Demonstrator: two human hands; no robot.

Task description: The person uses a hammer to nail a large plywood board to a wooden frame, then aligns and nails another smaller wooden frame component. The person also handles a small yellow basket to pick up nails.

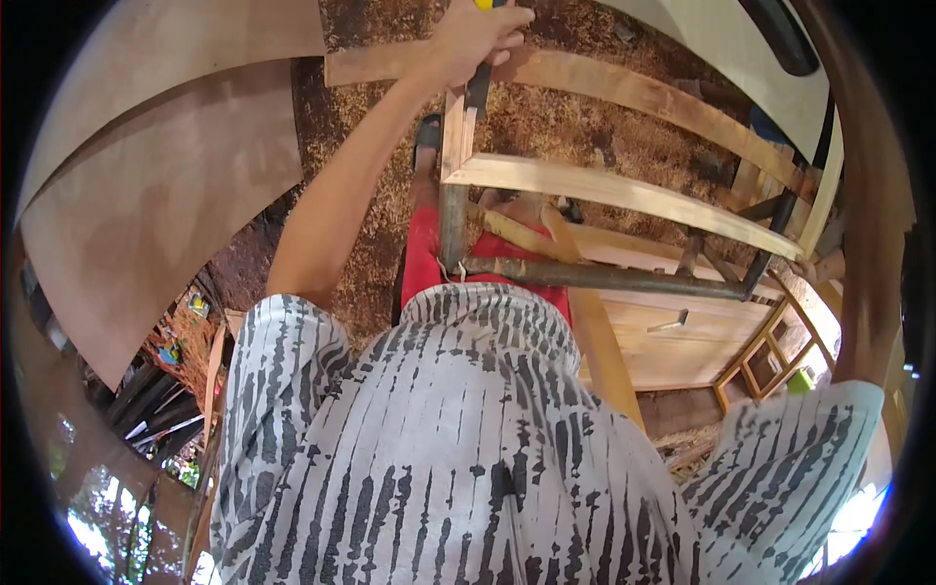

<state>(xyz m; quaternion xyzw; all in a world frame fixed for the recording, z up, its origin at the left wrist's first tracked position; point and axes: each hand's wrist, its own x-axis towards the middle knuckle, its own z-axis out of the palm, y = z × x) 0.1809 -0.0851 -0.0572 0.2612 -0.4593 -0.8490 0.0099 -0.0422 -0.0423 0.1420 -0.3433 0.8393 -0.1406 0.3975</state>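
Observation:
At the top of the view my left hand (473, 44) is closed around a tool with a black part (478, 90) pointing down and a bit of yellow (485, 4) above; its exact kind is not clear. The black part lies against the short upright piece of a pale wooden frame (624, 190). That frame's long rail runs right from a corner joint just below my hand. My right arm (873, 195) reaches up along the right rim, and its hand is beyond the picture.
A dark metal support (604, 278) stands under the frame, close to my waist. A long board (643, 93) lies beyond it. Thin plywood sheets (166, 185) are at left. A panelled wooden door (673, 341) and a small wooden frame (770, 351) are at lower right.

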